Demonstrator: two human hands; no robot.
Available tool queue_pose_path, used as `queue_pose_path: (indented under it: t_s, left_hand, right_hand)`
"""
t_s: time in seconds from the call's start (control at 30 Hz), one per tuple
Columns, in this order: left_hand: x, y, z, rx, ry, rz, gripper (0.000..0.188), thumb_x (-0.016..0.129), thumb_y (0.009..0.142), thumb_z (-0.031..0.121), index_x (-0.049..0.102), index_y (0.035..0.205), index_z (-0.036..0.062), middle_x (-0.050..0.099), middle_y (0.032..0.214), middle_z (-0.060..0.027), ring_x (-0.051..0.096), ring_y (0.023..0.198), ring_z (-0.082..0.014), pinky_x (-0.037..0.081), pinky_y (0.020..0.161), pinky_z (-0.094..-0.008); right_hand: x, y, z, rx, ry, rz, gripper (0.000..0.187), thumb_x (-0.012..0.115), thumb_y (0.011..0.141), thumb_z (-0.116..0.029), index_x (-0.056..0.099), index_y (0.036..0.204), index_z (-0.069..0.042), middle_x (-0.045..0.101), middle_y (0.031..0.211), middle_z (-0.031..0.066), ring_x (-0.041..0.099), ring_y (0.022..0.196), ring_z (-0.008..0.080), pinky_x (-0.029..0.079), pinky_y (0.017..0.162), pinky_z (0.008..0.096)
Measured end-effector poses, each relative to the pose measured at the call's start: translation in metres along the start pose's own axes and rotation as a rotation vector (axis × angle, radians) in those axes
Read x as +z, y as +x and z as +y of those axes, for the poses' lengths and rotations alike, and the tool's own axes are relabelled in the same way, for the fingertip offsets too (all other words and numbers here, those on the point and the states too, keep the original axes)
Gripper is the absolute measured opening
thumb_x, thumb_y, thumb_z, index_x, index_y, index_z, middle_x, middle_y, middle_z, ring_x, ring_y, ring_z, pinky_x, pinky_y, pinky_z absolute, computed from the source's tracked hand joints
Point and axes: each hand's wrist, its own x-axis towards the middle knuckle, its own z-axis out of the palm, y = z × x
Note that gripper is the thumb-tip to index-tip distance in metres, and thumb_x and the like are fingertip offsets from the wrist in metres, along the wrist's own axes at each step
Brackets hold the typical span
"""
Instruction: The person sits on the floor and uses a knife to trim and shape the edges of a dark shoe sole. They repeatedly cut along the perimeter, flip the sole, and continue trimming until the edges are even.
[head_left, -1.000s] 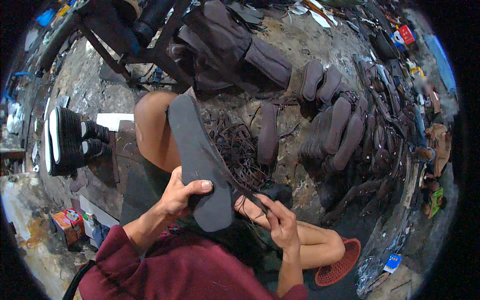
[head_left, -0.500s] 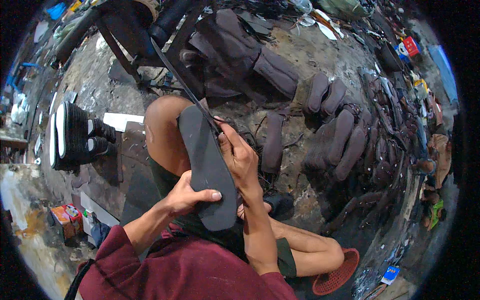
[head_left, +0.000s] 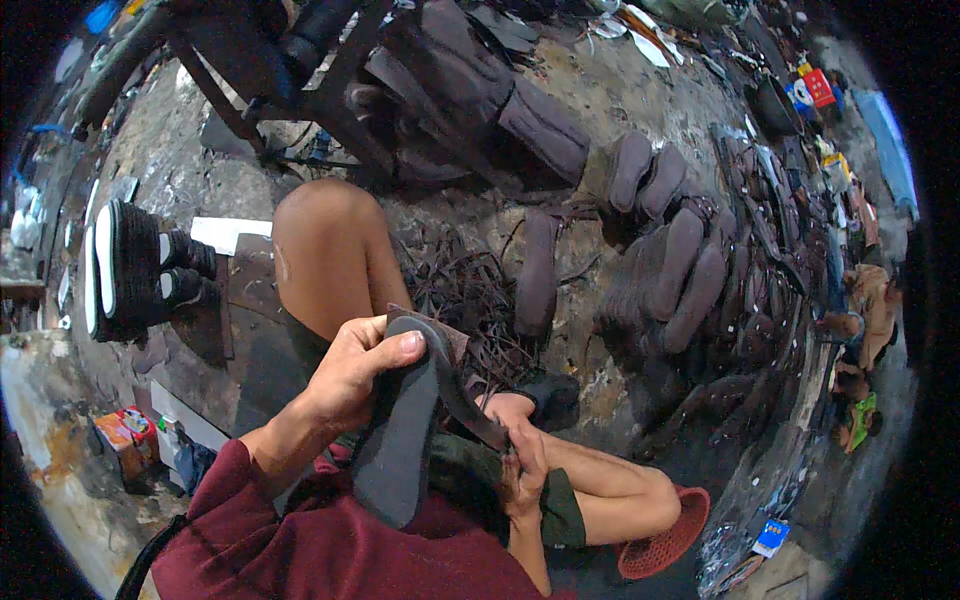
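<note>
My left hand (head_left: 348, 375) grips a dark grey shoe sole (head_left: 393, 440) by its upper end, with the thumb pressed flat on top. The sole slants down toward my lap. Along its right side, a dark flexible strip (head_left: 462, 400) bends away from the upper end and runs down to my right hand (head_left: 524, 472). The fingers of my right hand are closed on the strip's lower end. A brownish flat piece (head_left: 452, 338) shows behind the sole's upper end; how it joins the sole or strip is hidden.
Dark straps (head_left: 450, 275) lie tangled beyond my hands. Stacked soles (head_left: 685, 270) stand to the right. At left is a stack of black soles with white faces (head_left: 128, 270). A dark metal frame (head_left: 215, 95) rises at the far left. A red woven basket (head_left: 665, 535) sits beside my leg.
The sole has been turned and lowered toward my lap; my left hand now holds its upper end. My right hand has moved down and right, drawing the strip outward.
</note>
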Motion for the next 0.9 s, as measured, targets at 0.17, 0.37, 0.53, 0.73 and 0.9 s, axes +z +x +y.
queue_pose_path:
  t_s: [0.17, 0.37, 0.53, 0.73, 0.9]
  left_hand:
    - [0.020, -0.008, 0.001, 0.012, 0.208, -0.073, 0.023, 0.073, 0.083, 0.012, 0.068, 0.099, -0.0038, 0.070, 0.089, -0.0076, 0.065, 0.076, -0.0115, 0.054, 0.072, -0.0262]
    - [0.040, -0.019, 0.002, 0.085, 0.591, -0.113, 0.026, 0.080, 0.074, 0.010, 0.072, 0.095, -0.0020, 0.072, 0.092, -0.0077, 0.065, 0.082, -0.0114, 0.052, 0.076, -0.0274]
    - [0.063, -0.017, -0.005, -0.037, 0.623, -0.180, 0.026, 0.081, 0.069, 0.008, 0.073, 0.093, 0.0009, 0.073, 0.083, -0.0081, 0.066, 0.075, -0.0134, 0.051, 0.074, -0.0280]
    - [0.076, -0.012, -0.021, -0.057, 0.605, -0.321, 0.028, 0.081, 0.079, 0.015, 0.072, 0.102, 0.0017, 0.071, 0.087, -0.0010, 0.060, 0.079, -0.0050, 0.050, 0.069, -0.0228]
    - [0.045, 0.018, -0.026, 0.010, 0.695, -0.702, 0.039, 0.063, 0.095, 0.023, 0.060, 0.126, 0.0007, 0.067, 0.110, -0.0104, 0.064, 0.090, -0.0137, 0.053, 0.076, -0.0272]
  right_hand:
    - [-0.040, 0.001, -0.018, 0.018, -0.177, -0.095, 0.033, 0.058, 0.090, -0.020, 0.064, 0.121, -0.011, 0.062, 0.093, 0.0124, 0.059, 0.081, 0.0292, 0.048, 0.071, 0.0394]
    - [-0.084, 0.091, -0.074, -0.142, -0.321, -0.319, 0.038, 0.062, 0.085, -0.016, 0.064, 0.123, -0.015, 0.059, 0.079, 0.0068, 0.056, 0.064, 0.0263, 0.046, 0.058, 0.0386]
    - [-0.108, 0.136, -0.120, -0.204, -0.479, -0.501, 0.041, 0.063, 0.087, -0.021, 0.061, 0.128, -0.017, 0.055, 0.068, 0.0029, 0.057, 0.055, 0.0236, 0.046, 0.050, 0.0367]
    - [-0.112, 0.169, -0.148, -0.184, -0.571, -0.723, 0.039, 0.061, 0.091, -0.028, 0.060, 0.128, -0.017, 0.064, 0.076, 0.0048, 0.066, 0.066, 0.0257, 0.052, 0.056, 0.0390]
    - [-0.117, 0.174, -0.117, 0.030, -0.159, -0.720, 0.037, 0.064, 0.088, -0.021, 0.061, 0.123, -0.009, 0.069, 0.099, 0.0114, 0.069, 0.084, 0.0266, 0.056, 0.072, 0.0340]
